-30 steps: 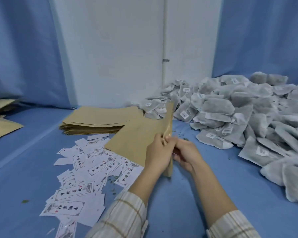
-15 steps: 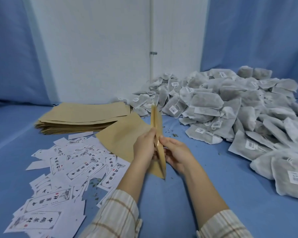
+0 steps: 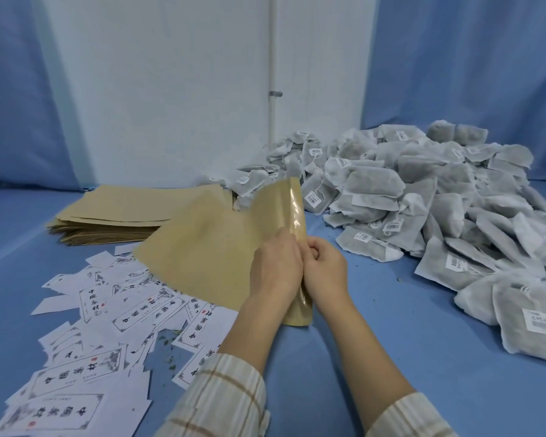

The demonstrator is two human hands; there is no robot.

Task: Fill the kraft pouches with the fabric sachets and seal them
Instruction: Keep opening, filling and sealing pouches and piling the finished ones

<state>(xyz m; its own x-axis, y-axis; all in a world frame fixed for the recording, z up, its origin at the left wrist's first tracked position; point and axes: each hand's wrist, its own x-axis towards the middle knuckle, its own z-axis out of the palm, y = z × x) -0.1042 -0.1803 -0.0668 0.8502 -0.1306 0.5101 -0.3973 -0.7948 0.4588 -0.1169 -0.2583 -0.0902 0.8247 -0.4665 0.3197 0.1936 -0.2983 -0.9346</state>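
opening a kraft pouch at its mouth

holding the kraft pouch (image 3: 275,212) upright between both hands, the person now has its mouth parted: a second ago it stood as a thin edge-on sliver, and now the glossy inner lining shows along the right side while the brown front panel has swung out to the left. the left hand (image 3: 276,266) pinches the front panel with curled fingers, and the right hand (image 3: 323,269) has its fingers curled in on the back lip just beside it, the two hands nearly touching. the pouch's bottom corner rests on the blue tabletop (image 3: 375,357) near the wrists. by my reading the pouch is about ready to take a sachet, but none is in it yet and nothing has been sealed.

the fabric sachets (image 3: 423,200) lie heaped to the right, the nearest ones close to the right hand, with bare blue surface between. a stack of flat pouches (image 3: 108,212) sits at the back left, its nearest edge near the raised panel. printed labels (image 3: 114,326) are scattered at the front left, some tucked under the pouch's lower edge. the freest room is front right, so a reach for a sachet would likely go that way; sweeping left risks scattering the labels.
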